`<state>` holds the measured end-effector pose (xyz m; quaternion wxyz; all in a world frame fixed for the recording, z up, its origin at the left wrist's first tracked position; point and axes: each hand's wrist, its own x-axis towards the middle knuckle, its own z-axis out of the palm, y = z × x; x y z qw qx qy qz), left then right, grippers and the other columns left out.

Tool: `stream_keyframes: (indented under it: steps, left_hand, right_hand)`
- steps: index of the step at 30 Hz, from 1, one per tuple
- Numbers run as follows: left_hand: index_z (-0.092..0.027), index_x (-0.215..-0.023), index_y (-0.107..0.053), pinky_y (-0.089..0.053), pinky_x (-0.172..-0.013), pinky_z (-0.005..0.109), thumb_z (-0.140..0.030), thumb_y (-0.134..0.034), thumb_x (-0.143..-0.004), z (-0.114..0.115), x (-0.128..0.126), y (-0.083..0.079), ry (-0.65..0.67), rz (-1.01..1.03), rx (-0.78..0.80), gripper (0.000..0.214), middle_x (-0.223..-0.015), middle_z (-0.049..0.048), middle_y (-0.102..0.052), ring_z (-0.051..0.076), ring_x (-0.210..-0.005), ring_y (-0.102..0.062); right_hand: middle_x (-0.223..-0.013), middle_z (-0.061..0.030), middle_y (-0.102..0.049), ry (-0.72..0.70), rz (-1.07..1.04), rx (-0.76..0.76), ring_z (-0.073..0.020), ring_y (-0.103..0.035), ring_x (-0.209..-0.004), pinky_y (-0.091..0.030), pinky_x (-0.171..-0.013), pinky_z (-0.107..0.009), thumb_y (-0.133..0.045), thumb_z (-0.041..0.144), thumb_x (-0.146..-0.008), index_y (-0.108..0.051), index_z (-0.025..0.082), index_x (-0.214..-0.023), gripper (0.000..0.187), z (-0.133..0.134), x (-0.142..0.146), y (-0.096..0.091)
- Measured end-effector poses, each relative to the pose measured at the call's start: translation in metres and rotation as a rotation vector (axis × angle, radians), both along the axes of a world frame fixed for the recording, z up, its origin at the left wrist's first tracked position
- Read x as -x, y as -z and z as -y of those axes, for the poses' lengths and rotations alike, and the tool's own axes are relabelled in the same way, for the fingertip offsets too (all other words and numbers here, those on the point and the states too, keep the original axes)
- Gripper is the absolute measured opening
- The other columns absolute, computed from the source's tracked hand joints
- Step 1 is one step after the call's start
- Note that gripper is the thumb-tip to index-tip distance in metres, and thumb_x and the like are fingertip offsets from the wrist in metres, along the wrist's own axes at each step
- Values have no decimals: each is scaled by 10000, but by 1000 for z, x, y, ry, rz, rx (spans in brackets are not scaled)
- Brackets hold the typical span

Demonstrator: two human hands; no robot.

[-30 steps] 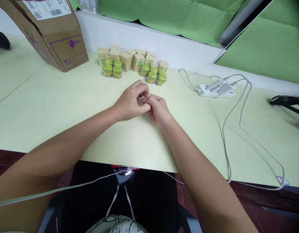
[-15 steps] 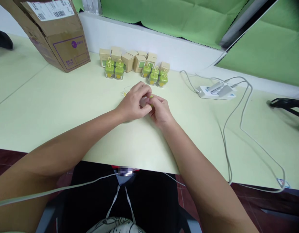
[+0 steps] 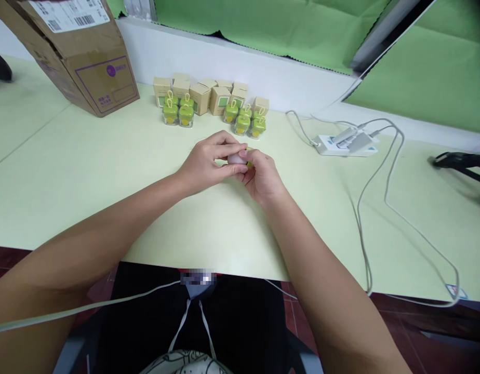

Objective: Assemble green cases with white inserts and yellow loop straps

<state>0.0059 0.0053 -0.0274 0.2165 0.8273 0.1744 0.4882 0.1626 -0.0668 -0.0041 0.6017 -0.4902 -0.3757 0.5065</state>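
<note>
Between my two hands, above the desk, is a small jar (image 3: 237,159) with a pale whitish body and a bit of green at its right side. My left hand (image 3: 209,161) has its fingers over the top and its thumb below, gripping the pale part. The fingers of my right hand (image 3: 263,176) close around the green end, which they mostly hide. Beyond my hands stand several small clear jars (image 3: 242,124) with green lids and cord loops. Another group of the same jars (image 3: 186,115) is a little to the left.
Several small cardboard boxes (image 3: 220,101) line the wall behind the jars. At the back left is a large cardboard carton (image 3: 103,85). A white power strip (image 3: 346,145) with plugs lies to the right, its cables (image 3: 360,218) running toward the desk's front edge.
My left fingers have straightened along the jar, so more of its pale body shows. Both hands stay together at nearly the same spot. The view has shifted slightly.
</note>
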Motion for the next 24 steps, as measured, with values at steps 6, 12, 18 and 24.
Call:
stream_keyframes:
  steps: [6, 12, 18, 24]
  left_hand:
    - [-290, -1172, -863, -685, -888, 382, -344, -881, -932, 5, -2, -5, 3, 30, 73, 247, -1116, 34, -758, 195, -1018, -755]
    - [-269, -1131, -870, -661, -824, 342, -251, -845, -901, 9, -1, -11, -1, 31, 53, 232, -1088, 29, -755, 179, -971, -742]
    - [-241, -1061, -862, -611, -726, 332, -217, -746, -865, 11, -2, -12, -72, 21, -36, 228, -1082, 40, -780, 180, -895, -729]
    - [-239, -1011, -761, -622, -806, 408, -229, -698, -851, 7, 1, -12, -85, -39, -179, 172, -1070, 61, -782, 230, -928, -738]
  right_hand:
    - [-768, 24, -643, -17, -35, -4, -131, -599, -734, -627, -709, -273, -955, 530, -692, -678, 228, -820, 429, 0, -1, -3]
    - [-760, 29, -652, -47, -61, -22, -124, -608, -727, -627, -710, -262, -939, 503, -697, -687, 220, -815, 396, 0, -3, -2]
    - [-855, -15, -747, -58, -35, -30, -204, -746, -872, -678, -806, -336, -893, 559, -728, -728, 234, -873, 392, -1, 1, 1]
    - [-836, -21, -731, -82, -27, -44, -204, -729, -856, -681, -793, -342, -886, 502, -723, -703, 236, -785, 329, 1, 6, 0]
